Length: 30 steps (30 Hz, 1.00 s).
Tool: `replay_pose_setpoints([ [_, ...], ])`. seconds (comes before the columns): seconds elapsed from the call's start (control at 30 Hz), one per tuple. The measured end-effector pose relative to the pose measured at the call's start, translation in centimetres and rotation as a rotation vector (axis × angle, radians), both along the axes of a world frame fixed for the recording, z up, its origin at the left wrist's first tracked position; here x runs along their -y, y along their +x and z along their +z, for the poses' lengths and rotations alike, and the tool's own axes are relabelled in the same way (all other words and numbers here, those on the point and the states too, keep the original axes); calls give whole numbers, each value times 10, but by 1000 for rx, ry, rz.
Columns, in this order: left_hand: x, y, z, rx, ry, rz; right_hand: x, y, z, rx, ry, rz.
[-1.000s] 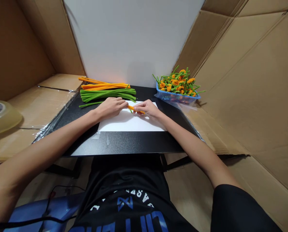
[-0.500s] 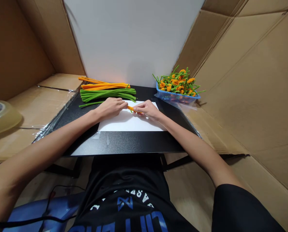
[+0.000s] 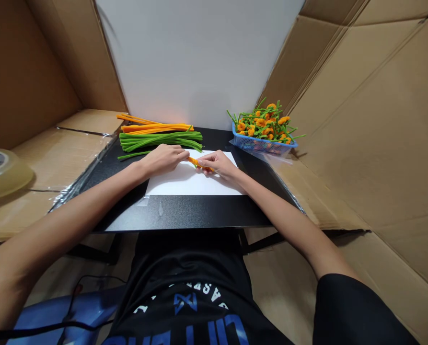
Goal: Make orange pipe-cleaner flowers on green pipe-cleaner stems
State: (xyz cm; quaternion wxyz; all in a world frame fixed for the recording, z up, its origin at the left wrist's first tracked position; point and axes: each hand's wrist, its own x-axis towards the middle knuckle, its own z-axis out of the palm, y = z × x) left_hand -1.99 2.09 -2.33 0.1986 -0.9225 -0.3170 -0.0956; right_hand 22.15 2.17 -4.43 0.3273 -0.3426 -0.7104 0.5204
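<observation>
Over a white sheet (image 3: 185, 184), both my hands are closed on one orange pipe cleaner (image 3: 193, 161). My left hand (image 3: 166, 158) pinches its left end between thumb and fingers. From the other side my right hand (image 3: 219, 164) grips it, and part of the orange length shows under its fingers. A short bit of green shows beside the right fingertips; whether it is joined to the orange is too small to tell. Behind my left hand lie a bundle of green pipe cleaners (image 3: 156, 141) and several orange pipe cleaners (image 3: 159, 128).
A blue basket (image 3: 260, 143) heaped with orange flowers on green stems (image 3: 267, 122) stands at the back right of the black table (image 3: 192, 211). Cardboard walls (image 3: 372, 120) enclose both sides. On the left sits a large tape roll (image 3: 16, 177). A white wall rises behind.
My hands stay in nearly the same place, still on the orange pipe cleaner. The right fingers have shifted slightly, and more orange shows beneath them.
</observation>
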Motion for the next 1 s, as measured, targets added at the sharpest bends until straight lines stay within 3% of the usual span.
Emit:
replay_pose_setpoints([
  [0.27,-1,-1,-2,8,-22,-11,1,0,-1,-1,14,9],
  [0.77,2,1,1,9,-50,-7,5,-6,1,-9,-7,-114],
  [1.0,-4,-6,1,41,114,-89,2,-8,-5,-65,19,-111],
])
